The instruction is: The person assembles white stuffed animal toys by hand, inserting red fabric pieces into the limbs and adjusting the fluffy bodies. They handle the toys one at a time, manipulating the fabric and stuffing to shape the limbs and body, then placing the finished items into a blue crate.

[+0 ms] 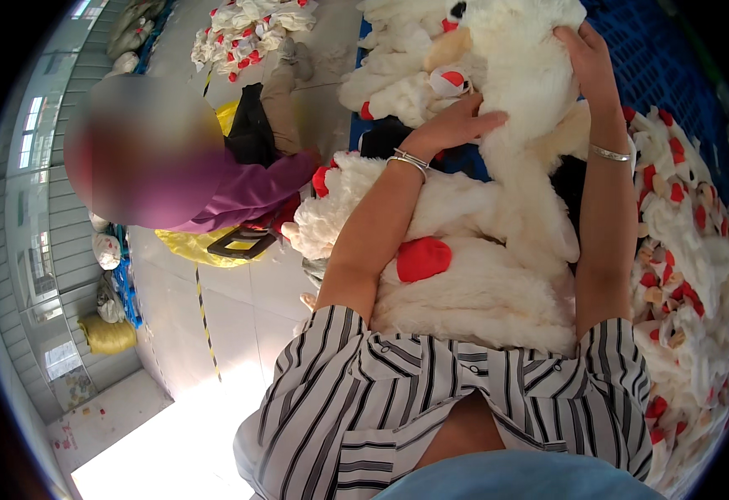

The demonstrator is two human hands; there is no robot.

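Note:
I hold a large white plush toy (pixel 524 75) up in front of me with both hands. My left hand (pixel 454 125) presses on its left side, fingers spread over the fur; a silver bracelet is on that wrist. My right hand (pixel 585 54) grips its upper right edge. More white plush with a red round patch (pixel 423 258) lies across my lap, under my forearms.
A pile of white and red plush pieces (pixel 681 275) lies to my right, on a blue plastic crate surface (pixel 673 58). A person in a purple sleeve (pixel 248 187) sits to my left by a yellow bag (pixel 193 246). More plush pieces (pixel 243 33) lie on the floor beyond.

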